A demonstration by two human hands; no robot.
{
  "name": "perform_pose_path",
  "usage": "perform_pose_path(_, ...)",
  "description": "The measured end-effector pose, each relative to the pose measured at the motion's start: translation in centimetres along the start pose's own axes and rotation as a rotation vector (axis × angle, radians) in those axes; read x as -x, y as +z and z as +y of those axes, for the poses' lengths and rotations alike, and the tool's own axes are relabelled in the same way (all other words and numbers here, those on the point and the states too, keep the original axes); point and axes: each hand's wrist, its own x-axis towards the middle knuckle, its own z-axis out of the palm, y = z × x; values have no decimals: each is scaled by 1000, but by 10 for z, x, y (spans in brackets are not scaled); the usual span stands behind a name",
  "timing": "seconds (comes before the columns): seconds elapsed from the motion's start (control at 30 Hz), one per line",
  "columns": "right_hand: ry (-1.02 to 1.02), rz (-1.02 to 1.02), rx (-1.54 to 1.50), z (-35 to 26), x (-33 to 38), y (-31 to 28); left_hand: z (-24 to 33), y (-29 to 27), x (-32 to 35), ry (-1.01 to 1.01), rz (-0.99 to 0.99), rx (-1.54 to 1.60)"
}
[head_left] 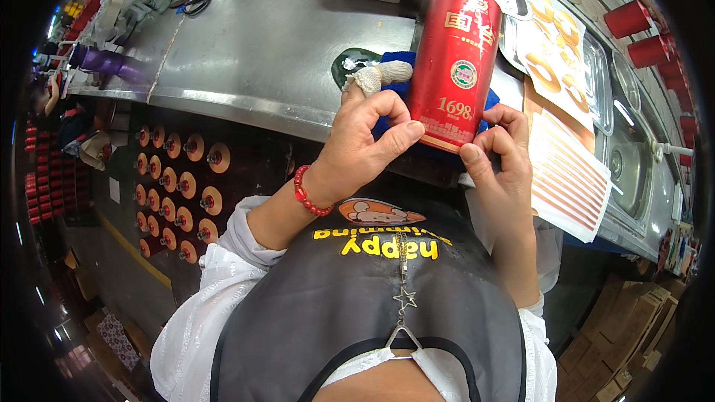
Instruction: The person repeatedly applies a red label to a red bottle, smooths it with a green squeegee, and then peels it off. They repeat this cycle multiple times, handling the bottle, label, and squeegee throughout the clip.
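Observation:
A red bottle (453, 67) with gold and white print lies on a blue cloth (397, 89) at the steel table's near edge. Its dark neck points away from me, and its base faces me. With thumb and curled fingers, my left hand (370, 130) grips the bottle's lower left edge. A whitish knit cover (383, 76) sits on one of that hand's fingers. At the lower right edge, my right hand (506, 149) closes its thumb and fingers against the bottle. Some of its fingertips are hidden behind the bottle.
Sheets of gold oval labels (555, 48) and gold strips (570, 175) lie at the right, near a sink (627, 164). Black-handled scissors (199, 0) rest on the table (253, 37) at far left. Several red bottles with gold collars (195, 147) stand below on the left. Cardboard (618, 327) is stacked lower right.

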Motion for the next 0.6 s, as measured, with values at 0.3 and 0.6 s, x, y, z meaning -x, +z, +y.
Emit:
perform_pose_path(0.3,19,-3,-11,-3,-1,0,-1,0,0,22,1,-18)
perform_pose_path(0.6,34,-3,5,-3,0,1,-1,-6,2,-103,-62,3)
